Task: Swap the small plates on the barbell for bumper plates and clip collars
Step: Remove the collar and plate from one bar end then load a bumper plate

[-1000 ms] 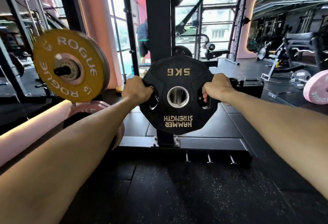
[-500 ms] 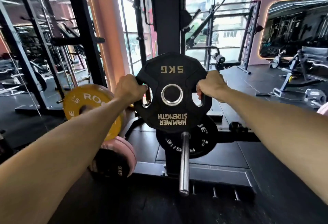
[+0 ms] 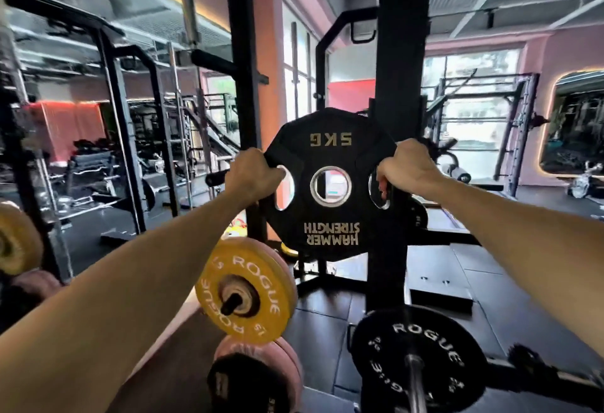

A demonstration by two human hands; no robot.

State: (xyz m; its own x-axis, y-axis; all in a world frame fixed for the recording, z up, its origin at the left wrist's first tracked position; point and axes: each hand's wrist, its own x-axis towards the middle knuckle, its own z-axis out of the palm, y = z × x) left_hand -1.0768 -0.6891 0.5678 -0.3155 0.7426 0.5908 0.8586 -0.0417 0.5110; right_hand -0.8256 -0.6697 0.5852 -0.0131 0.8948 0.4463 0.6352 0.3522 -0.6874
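- Both hands, left (image 3: 253,172) and right (image 3: 407,165), grip the 5kg plate (image 3: 330,183) through its side cutouts.
- Likely stiff, moderately heavy; those cutouts suit holding.

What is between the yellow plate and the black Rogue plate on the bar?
In the head view, only bare dark floor lies between the yellow plate and the black Rogue plate; nothing stands there.
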